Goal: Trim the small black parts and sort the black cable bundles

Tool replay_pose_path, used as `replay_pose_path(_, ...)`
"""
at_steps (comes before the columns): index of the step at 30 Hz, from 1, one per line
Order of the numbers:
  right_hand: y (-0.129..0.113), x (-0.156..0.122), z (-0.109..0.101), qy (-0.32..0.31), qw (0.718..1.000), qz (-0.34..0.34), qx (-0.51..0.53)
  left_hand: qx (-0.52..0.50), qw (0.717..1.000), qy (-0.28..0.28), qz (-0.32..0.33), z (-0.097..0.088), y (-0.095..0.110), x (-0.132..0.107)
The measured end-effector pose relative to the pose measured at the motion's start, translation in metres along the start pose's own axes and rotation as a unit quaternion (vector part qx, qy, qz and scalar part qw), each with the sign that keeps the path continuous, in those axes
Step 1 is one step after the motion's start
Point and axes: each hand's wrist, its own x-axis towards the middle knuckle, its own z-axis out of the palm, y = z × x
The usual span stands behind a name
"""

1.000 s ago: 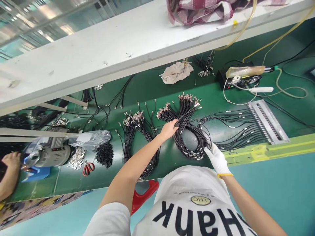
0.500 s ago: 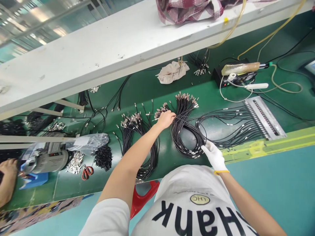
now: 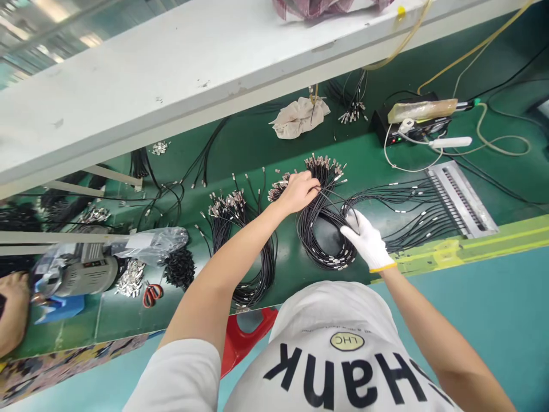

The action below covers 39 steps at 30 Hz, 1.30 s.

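Note:
My bare left hand (image 3: 302,191) is closed on a thin black cable beside the connector ends of a coiled cable bundle (image 3: 305,243). The bundle lies in a loop on the green bench, its metal tips fanned out at the top. My right hand (image 3: 364,237), in a white glove, is at the loop's right side, with its thumb and fingers closed around a black cable. To the right, a slotted metal fixture (image 3: 465,200) has several black cables running from it towards my right hand. Another cable bundle (image 3: 263,269) lies left of the loop, partly behind my left arm.
Red-handled snips (image 3: 152,294), black small parts (image 3: 179,270) and a grey machine (image 3: 88,276) stand left. A co-worker's hand (image 3: 15,286) is at the far left. Behind are a crumpled cloth (image 3: 299,118) and a black box (image 3: 388,126), beneath a white shelf (image 3: 171,86).
My left hand has moved right, across the connector ends. My right hand has shifted up and slightly left from the loop's lower right edge. The view has tilted slightly.

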Motion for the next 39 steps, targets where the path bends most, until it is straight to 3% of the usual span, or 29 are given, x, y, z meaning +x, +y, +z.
replay_pose_path(2, -0.024, 0.000, -0.003, -0.112, 0.985, 0.021, 0.132, 0.017, 0.999, 0.031, 0.004, -0.014, 0.010, 0.000)
replay_pose_path(4, -0.044, -0.004, -0.009, -0.178, 0.934, 0.041, 0.308, 0.023, 0.997, 0.075, 0.003, -0.025, 0.019, -0.009)
replay_pose_path(6, -0.058, -0.008, -0.016, -0.191, 0.877, 0.071, 0.436, 0.005, 0.992, 0.127, -0.007, -0.031, 0.027, -0.029)
replay_pose_path(8, -0.063, -0.009, -0.024, -0.187, 0.842, 0.089, 0.498, -0.039, 0.983, 0.176, -0.046, -0.028, 0.033, -0.061)
replay_pose_path(11, -0.063, -0.008, -0.032, -0.150, 0.840, 0.075, 0.516, -0.129, 0.942, 0.239, -0.196, -0.007, 0.038, -0.119)
replay_pose_path(13, -0.060, -0.011, -0.032, -0.128, 0.853, 0.063, 0.502, -0.216, 0.876, 0.249, -0.352, 0.016, 0.041, -0.153)
replay_pose_path(15, -0.058, -0.019, -0.028, -0.132, 0.854, 0.067, 0.498, -0.400, 0.762, 0.145, -0.488, 0.040, 0.044, -0.173)
replay_pose_path(16, -0.057, -0.024, -0.025, -0.143, 0.848, 0.075, 0.504, -0.506, 0.690, 0.075, -0.511, 0.050, 0.046, -0.177)
replay_pose_path(18, -0.055, -0.035, -0.019, -0.178, 0.829, 0.095, 0.521, -0.674, 0.554, -0.017, -0.489, 0.064, 0.045, -0.175)
replay_pose_path(19, -0.054, -0.042, -0.017, -0.198, 0.821, 0.105, 0.525, -0.729, 0.505, -0.022, -0.461, 0.068, 0.043, -0.170)
replay_pose_path(21, -0.050, -0.055, -0.015, -0.238, 0.814, 0.119, 0.516, -0.790, 0.454, 0.017, -0.412, 0.069, 0.035, -0.155)
replay_pose_path(24, -0.047, -0.073, -0.017, -0.275, 0.831, 0.118, 0.470, -0.814, 0.447, 0.065, -0.365, 0.058, 0.025, -0.136)
replay_pose_path(27, -0.048, -0.087, -0.021, -0.282, 0.858, 0.095, 0.419, -0.824, 0.470, 0.088, -0.305, 0.041, 0.032, -0.132)
replay_pose_path(29, -0.052, -0.092, -0.022, -0.285, 0.873, 0.073, 0.389, -0.828, 0.489, 0.122, -0.247, 0.027, 0.044, -0.142)
replay_pose_path(32, -0.064, -0.095, -0.018, -0.306, 0.881, 0.024, 0.360, -0.818, 0.509, 0.186, -0.194, 0.002, 0.061, -0.174)
replay_pose_path(34, -0.073, -0.092, -0.005, -0.331, 0.871, -0.002, 0.364, -0.800, 0.519, 0.232, -0.190, -0.014, 0.065, -0.205)
replay_pose_path(37, -0.082, -0.084, 0.035, -0.364, 0.842, 0.013, 0.397, -0.764, 0.523, 0.311, -0.213, -0.019, 0.055, -0.257)
replay_pose_path(39, -0.081, -0.078, 0.077, -0.366, 0.842, 0.064, 0.392, -0.732, 0.514, 0.360, -0.265, -0.005, 0.041, -0.293)
